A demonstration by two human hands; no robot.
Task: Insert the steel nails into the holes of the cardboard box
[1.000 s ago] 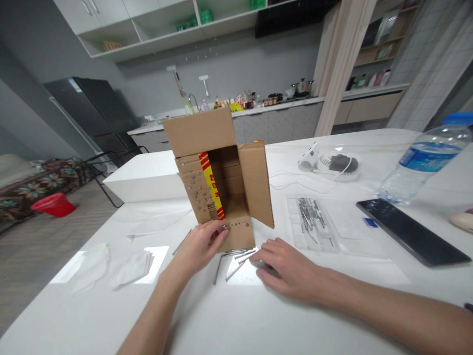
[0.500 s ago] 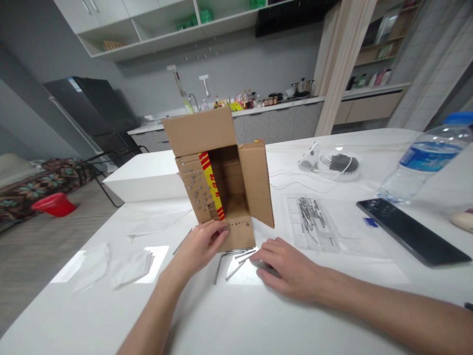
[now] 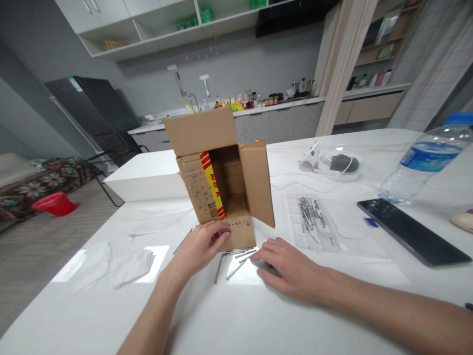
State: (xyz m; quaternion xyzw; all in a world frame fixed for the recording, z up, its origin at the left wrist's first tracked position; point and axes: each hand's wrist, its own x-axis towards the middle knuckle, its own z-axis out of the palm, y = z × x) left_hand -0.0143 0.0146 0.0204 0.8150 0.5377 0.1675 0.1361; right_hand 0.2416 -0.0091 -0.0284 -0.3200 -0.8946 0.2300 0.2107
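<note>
An open cardboard box (image 3: 200,132) stands on the white table with its flaps spread. Many grey nail heads dot its left flap (image 3: 197,192); the lower flap (image 3: 240,239) has a row of small holes and one nail head at the right. My left hand (image 3: 203,241) is against that lower flap, thumb and forefinger closed around a nail (image 3: 226,230) whose grey head shows at the fingertips. Several loose long nails (image 3: 235,270) lie before the box. My right hand (image 3: 286,266) rests on the table beside them, fingers apart, its forefinger tip close to their ends.
To the right are a clear plastic case (image 3: 314,227) of nails, a black phone (image 3: 410,231) and a water bottle (image 3: 424,162). A white charger with cable (image 3: 340,162) lies behind the case. White tissues (image 3: 131,268) are on the left.
</note>
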